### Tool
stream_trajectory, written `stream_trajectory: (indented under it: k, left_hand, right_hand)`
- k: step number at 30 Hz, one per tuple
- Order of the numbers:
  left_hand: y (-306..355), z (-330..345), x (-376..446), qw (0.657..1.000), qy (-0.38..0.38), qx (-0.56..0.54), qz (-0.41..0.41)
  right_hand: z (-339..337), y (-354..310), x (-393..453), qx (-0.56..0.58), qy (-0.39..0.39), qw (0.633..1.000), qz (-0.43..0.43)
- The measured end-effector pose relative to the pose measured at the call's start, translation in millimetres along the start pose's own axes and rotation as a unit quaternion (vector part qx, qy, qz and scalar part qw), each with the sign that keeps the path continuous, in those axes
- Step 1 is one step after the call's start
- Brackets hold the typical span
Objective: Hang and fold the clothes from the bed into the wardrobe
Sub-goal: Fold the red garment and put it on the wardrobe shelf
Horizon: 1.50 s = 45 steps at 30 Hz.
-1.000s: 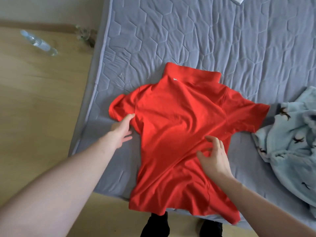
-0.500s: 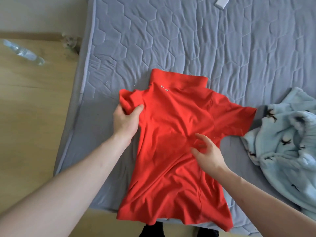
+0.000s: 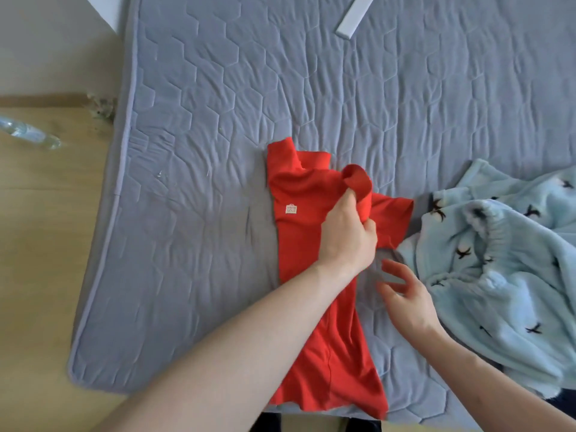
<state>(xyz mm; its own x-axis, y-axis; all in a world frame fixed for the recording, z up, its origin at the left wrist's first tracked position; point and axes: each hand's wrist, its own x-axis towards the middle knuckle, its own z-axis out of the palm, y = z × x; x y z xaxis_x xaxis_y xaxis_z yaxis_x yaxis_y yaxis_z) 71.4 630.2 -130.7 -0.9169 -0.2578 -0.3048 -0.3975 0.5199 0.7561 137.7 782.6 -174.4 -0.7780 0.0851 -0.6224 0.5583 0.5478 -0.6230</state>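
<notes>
The red polo shirt (image 3: 314,244) lies lengthwise on the grey quilted mattress (image 3: 218,120), hem hanging off the near edge at 6 o'clock, its left half folded over so a small white label shows. It looks light, soft and limp, best taken at sleeve and seam: the left hand (image 3: 347,235) pinches the bunched sleeve, while the right hand (image 3: 405,294) hovers spread at 4 o'clock. The left forearm hides the shirt's middle, and the fleece garment (image 3: 505,266) at 3 o'clock runs out of frame.

Single head-worn wide-angle view, looking steeply down from close above the near edge of the bed (image 3: 193,275); floor (image 3: 40,244) lies left of it.
</notes>
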Motion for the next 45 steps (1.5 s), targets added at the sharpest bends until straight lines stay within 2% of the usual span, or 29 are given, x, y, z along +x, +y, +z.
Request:
stream_trajectory:
  k: [4,5,7,9,11,13,14,17,18,20,22,24,26,29,31,34,36,38,39,41,45]
  left_hand:
    - [-3,46,9,0.981,-0.185,0.044,-0.034]
    - [-10,48,7,0.975,-0.210,0.051,-0.046]
    - [-30,42,-5,0.981,-0.180,0.038,-0.059]
    - [-58,23,-28,0.993,-0.093,0.028,-0.062]
    - [-93,-4,-59,0.993,-0.020,0.079,-0.083]
    - [-130,-31,-91,0.979,-0.005,0.153,-0.132]
    - [-148,-41,-107,0.968,-0.035,0.187,-0.164]
    - [-187,-61,-151,0.906,-0.208,0.293,-0.223]
    - [-195,-63,-162,0.889,-0.246,0.322,-0.211]
    - [-201,-63,-179,0.883,-0.255,0.361,-0.156]
    - [-193,-56,-189,0.910,-0.204,0.340,-0.118]
    - [-178,-43,-199,0.947,-0.149,0.270,-0.094]
    - [-156,-28,-211,0.965,-0.138,0.215,-0.055]
    - [-132,1,-227,0.967,-0.203,0.150,0.024]
    - [-121,21,-234,0.961,-0.246,0.118,0.040]
    - [-117,47,-241,0.941,-0.322,0.102,0.018]
    - [-123,56,-241,0.910,-0.388,0.145,0.003]
    - [-128,57,-235,0.893,-0.420,0.162,-0.002]
    - [-129,55,-229,0.902,-0.405,0.149,-0.008]
    - [-127,47,-209,0.940,-0.322,0.112,-0.028]
    - [-129,17,-153,0.986,-0.147,0.073,-0.035]
  right_hand:
    - [-10,23,-13,0.007,-0.011,1.000,0.020]
    - [-12,29,-17,0.007,-0.014,0.999,0.030]
    - [-12,39,-24,0.004,-0.022,0.999,0.043]
    - [-11,47,-31,0.006,-0.032,0.998,0.055]
    - [-8,54,-38,-0.002,-0.043,0.997,0.071]
    - [-3,60,-44,-0.024,-0.063,0.994,0.087]
    - [0,64,-47,-0.038,-0.078,0.992,0.095]
    - [11,76,-55,-0.080,-0.123,0.981,0.125]
    - [15,81,-58,-0.091,-0.134,0.978,0.131]
    - [21,88,-64,-0.113,-0.146,0.974,0.130]
    - [25,96,-69,-0.133,-0.152,0.971,0.130]
    - [27,103,-72,-0.147,-0.162,0.966,0.140]
    - [28,108,-75,-0.149,-0.177,0.960,0.155]
    - [29,116,-83,-0.102,-0.183,0.962,0.177]
    - [27,118,-88,-0.050,-0.170,0.963,0.202]
    - [21,125,-89,-0.026,-0.162,0.956,0.243]
    - [14,128,-86,-0.017,-0.164,0.951,0.263]
    - [8,130,-81,-0.045,-0.160,0.955,0.246]
    - [5,130,-77,-0.084,-0.142,0.963,0.212]
    - [-1,121,-69,-0.142,-0.084,0.975,0.146]
    - [-9,91,-42,-0.077,-0.023,0.993,0.087]
